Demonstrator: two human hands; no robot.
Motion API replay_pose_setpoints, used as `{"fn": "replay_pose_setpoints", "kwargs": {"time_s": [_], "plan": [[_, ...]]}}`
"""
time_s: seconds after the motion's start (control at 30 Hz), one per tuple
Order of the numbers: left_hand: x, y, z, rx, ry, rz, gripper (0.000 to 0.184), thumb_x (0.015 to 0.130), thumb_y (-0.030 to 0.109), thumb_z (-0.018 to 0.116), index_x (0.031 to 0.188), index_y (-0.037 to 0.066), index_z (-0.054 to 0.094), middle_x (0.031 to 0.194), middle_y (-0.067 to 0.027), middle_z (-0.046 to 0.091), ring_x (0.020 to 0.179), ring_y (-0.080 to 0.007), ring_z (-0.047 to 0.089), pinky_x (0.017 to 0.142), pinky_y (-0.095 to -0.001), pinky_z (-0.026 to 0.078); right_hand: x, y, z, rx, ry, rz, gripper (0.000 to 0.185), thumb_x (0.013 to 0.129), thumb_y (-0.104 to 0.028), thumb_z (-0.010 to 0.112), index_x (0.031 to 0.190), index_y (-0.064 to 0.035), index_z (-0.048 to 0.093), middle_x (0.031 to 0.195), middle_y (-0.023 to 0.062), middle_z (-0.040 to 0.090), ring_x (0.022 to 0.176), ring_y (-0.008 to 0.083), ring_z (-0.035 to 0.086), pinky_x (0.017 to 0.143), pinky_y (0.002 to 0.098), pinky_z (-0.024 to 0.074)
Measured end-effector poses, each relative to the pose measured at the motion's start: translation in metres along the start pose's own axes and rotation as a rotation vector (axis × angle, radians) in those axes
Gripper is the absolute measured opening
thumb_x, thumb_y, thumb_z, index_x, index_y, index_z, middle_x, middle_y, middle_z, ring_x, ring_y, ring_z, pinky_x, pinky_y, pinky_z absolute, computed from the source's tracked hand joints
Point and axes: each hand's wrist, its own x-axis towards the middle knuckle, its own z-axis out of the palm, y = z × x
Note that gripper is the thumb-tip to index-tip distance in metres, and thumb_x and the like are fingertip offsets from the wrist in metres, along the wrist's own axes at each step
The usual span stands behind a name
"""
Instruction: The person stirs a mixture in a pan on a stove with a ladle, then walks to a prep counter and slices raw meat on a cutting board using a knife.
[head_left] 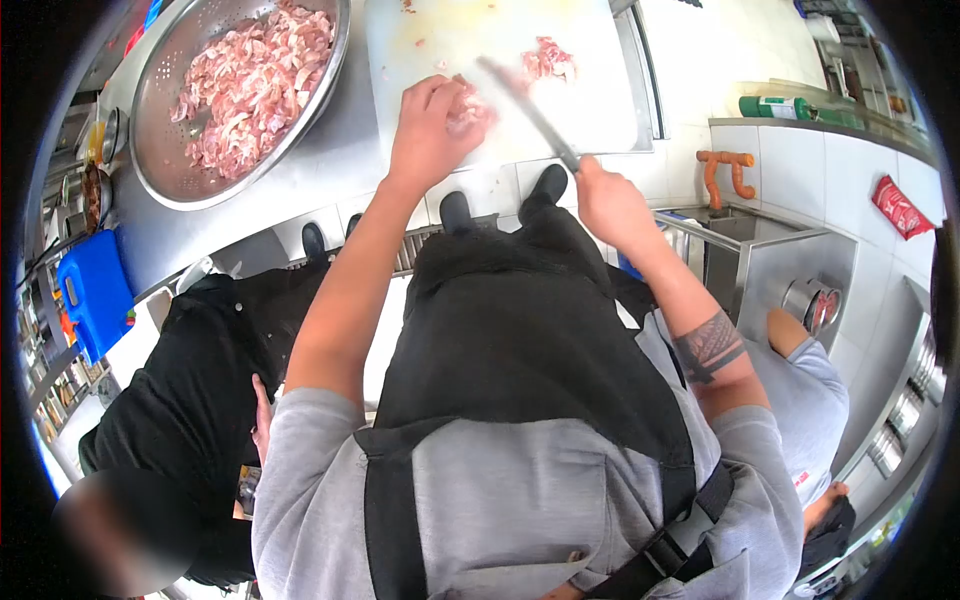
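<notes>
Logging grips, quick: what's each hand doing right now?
Left hand: fingers bent over meat on the white board; how firmly closed, can't tell.
Right hand: closed, holding the knife.

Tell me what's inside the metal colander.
The colander holds a heap of cut raw meat, with bare perforated metal beside it. Whatever lies beneath the heap is covered.

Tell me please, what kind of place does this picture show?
Most likely a commercial kitchen: a large perforated metal bowl of cut raw meat on a steel counter, and the right hand holding a knife over a cutting board.
</notes>
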Motion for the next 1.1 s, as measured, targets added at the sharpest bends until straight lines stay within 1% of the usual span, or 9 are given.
{"fn": "replay_pose_setpoints", "kwargs": {"time_s": [0.07, 0.23, 0.4, 0.57, 0.63, 0.87, 0.93, 1.03, 1.1], "plan": [[0.003, -0.005, -0.004, 0.075, 0.035, 0.044, 0.036, 0.081, 0.019, 0.078, 0.113, 0.006, 0.07, 0.118, -0.0107, 0.065, 0.115, -0.0351, 0.058, 0.101, -0.0413, 0.051, -0.003, -0.009, -0.008, 0.011, 0.021, -0.029, 0.016, 0.1, -0.013, 0.046, 0.105, 0.0011, 0.05, 0.08, 0.0308, 0.068, 0.077, 0.051, 0.068, 0.071, 0.0614, 0.0539], [0.01, -0.011, 0.003, 0.077, -0.169, 0.012, 0.036, 0.08, 0.019, 0.077, 0.113, 0.005, 0.071, 0.115, -0.0102, 0.068, 0.114, -0.0323, 0.06, 0.101, -0.0413, 0.051, -0.033, -0.034, -0.017, 0.018, -0.1, -0.045, 0.013, 0.095, -0.007, 0.047, 0.103, 0.0025, 0.049, 0.077, 0.0307, 0.067, 0.077, 0.0513, 0.068, 0.073, 0.0611, 0.0536], [0.011, -0.02, 0.009, 0.038, -0.184, 0.101, 0.035, 0.079, 0.017, 0.076, 0.11, 0.003, 0.07, 0.118, -0.011, 0.069, 0.115, -0.032, 0.061, 0.099, -0.0421, 0.052, -0.015, -0.04, -0.005, 0.046, -0.201, 0.033, 0.016, 0.093, -0.005, 0.047, 0.106, 0.0037, 0.048, 0.085, 0.033, 0.068, 0.085, 0.0505, 0.069, 0.076, 0.0605, 0.0532], [0.015, -0.021, 0.009, 0.034, -0.266, 0.032, 0.032, 0.078, 0.016, 0.076, 0.107, 0.003, 0.07, 0.116, -0.0118, 0.07, 0.114, -0.0327, 0.062, 0.098, -0.042, 0.052, 0.074, -0.053, 0.032, 0.131, 0.001, -0.144, 0.016, 0.093, -0.006, 0.047, 0.105, 0.0046, 0.049, 0.088, 0.0325, 0.068, 0.087, 0.0503, 0.068, 0.078, 0.0597, 0.0524], [0.011, -0.022, 0.007, 0.008, -0.253, 0.062, 0.023, 0.083, 0.018, 0.072, 0.101, 0.004, 0.07, 0.114, -0.0101, 0.068, 0.115, -0.0331, 0.059, 0.099, -0.0424, 0.051, 0.09, -0.066, 0.029, 0.157, 0.087, -0.216, 0.017, 0.094, -0.007, 0.047, 0.105, 0.0047, 0.05, 0.089, 0.0323, 0.068, 0.087, 0.0508, 0.068, 0.079, 0.0606, 0.0513], [0.012, -0.024, -0.007, -0.009, -0.259, 0.015, 0.027, 0.085, 0.021, 0.071, 0.107, 0.005, 0.07, 0.118, -0.0091, 0.066, 0.118, -0.0317, 0.058, 0.1, -0.0418, 0.05, -0.003, 0.0, 0.015, 0.089, -0.052, -0.061, 0.016, 0.102, -0.016, 0.048, 0.106, -0.0005, 0.049, 0.08, 0.0316, 0.067, 0.08, 0.053, 0.066, 0.075, 0.0633, 0.0511], [0.008, -0.02, -0.015, -0.025, -0.191, -0.039, 0.036, 0.084, 0.018, 0.076, 0.117, 0.006, 0.068, 0.124, -0.0094, 0.064, 0.118, -0.0308, 0.059, 0.101, -0.0406, 0.05, -0.007, 0.008, 0.011, 0.085, -0.011, -0.041, 0.017, 0.102, -0.017, 0.049, 0.105, -0.0005, 0.049, 0.078, 0.0313, 0.067, 0.078, 0.0531, 0.066, 0.073, 0.0634, 0.0513], [0.003, -0.009, -0.018, 0.041, -0.097, -0.032, 0.036, 0.083, 0.022, 0.075, 0.115, 0.007, 0.069, 0.12, -0.0089, 0.065, 0.117, -0.0313, 0.059, 0.098, -0.0411, 0.052, -0.013, -0.011, 0.002, 0.078, 0.035, -0.033, 0.017, 0.102, -0.018, 0.05, 0.104, -0.0005, 0.049, 0.075, 0.0308, 0.066, 0.075, 0.053, 0.066, 0.071, 0.0633, 0.0516], [0.004, -0.009, -0.017, 0.045, -0.137, -0.037, 0.035, 0.083, 0.022, 0.076, 0.114, 0.006, 0.069, 0.119, -0.0091, 0.066, 0.116, -0.0313, 0.059, 0.098, -0.041, 0.052, -0.022, -0.025, -0.003, 0.067, 0.029, -0.046, 0.017, 0.102, -0.017, 0.05, 0.104, -0.0003, 0.049, 0.074, 0.0306, 0.066, 0.074, 0.0529, 0.066, 0.07, 0.0631, 0.0518]]}}
